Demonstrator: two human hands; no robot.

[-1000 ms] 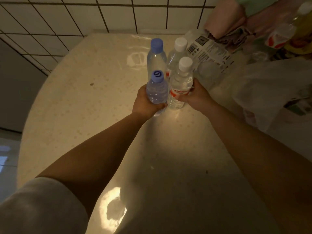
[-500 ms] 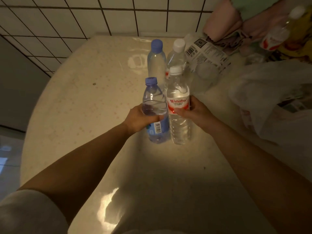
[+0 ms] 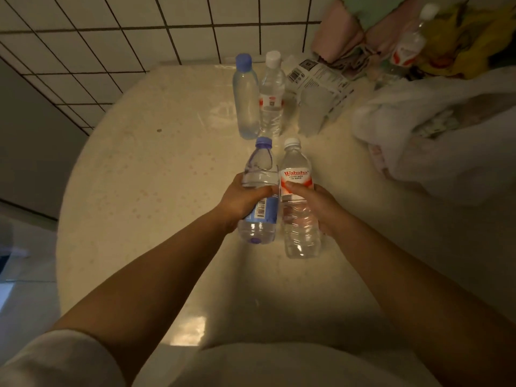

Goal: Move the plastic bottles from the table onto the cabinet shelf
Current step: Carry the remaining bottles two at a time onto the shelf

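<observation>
Clear plastic is catching the dim warm light as I am watching from the head camera. I am seeing the left hand (image 3: 241, 201) wrapping its fingers and thumb around the middle of a clear plastic bottle with a blue cap and blue label (image 3: 261, 191). The right hand (image 3: 315, 203) is gripping a clear plastic bottle with a white cap and red-and-white label (image 3: 297, 199) the same way, thumb lying across the label. Both bottles are being held side by side, nearly touching, caps tilting away from the person. I judge a mid-body grip is keeping each one balanced for carrying, one per hand to halve the trips.

Taking the round cream speckled table (image 3: 156, 174) as my landmark: the held bottles are hovering above its middle, apparently lifted off its surface. Toward its far edge, a taller clear bottle with a blue cap (image 3: 245, 99) and a clear bottle with a white cap and small red label (image 3: 271, 96) are standing upright, touching, waiting their turn. Just right of them a clear plastic package with a barcode label (image 3: 315, 88) is sitting. On the table's right side a white plastic bag (image 3: 435, 135) is slumping. Beyond the table a white tiled wall (image 3: 111, 37) is rising.

I am not seeing the cabinet shelf anywhere, so I judge the carry is only beginning.
</observation>
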